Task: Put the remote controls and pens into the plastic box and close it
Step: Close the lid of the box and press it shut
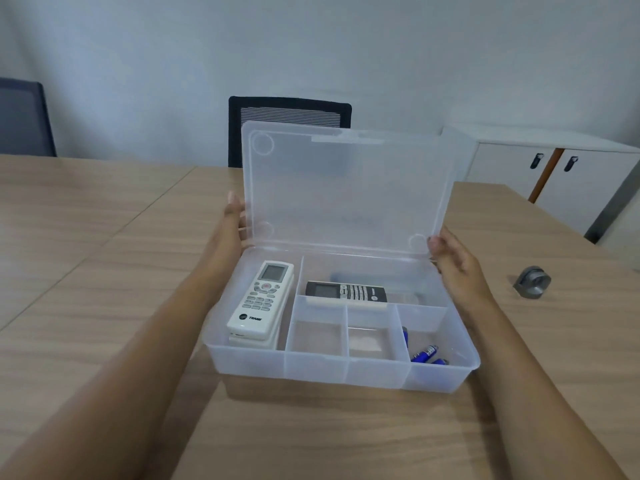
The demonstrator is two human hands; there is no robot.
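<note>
A clear plastic box (311, 370) with dividers sits on the wooden table, its lid (346, 188) standing upright at the back. A white remote (261, 299) lies on top of another one in the left compartment. A black-faced remote (346, 292) lies across the long rear compartment. Blue pens (425, 354) rest in the front right compartment. My left hand (232, 220) grips the lid's left edge. My right hand (450, 258) holds the lid's lower right corner.
A small grey metal object (532, 282) lies on the table to the right of the box. A black mesh chair (289, 114) stands behind the table, another chair (24, 117) at far left. A white cabinet (561, 174) stands at the right.
</note>
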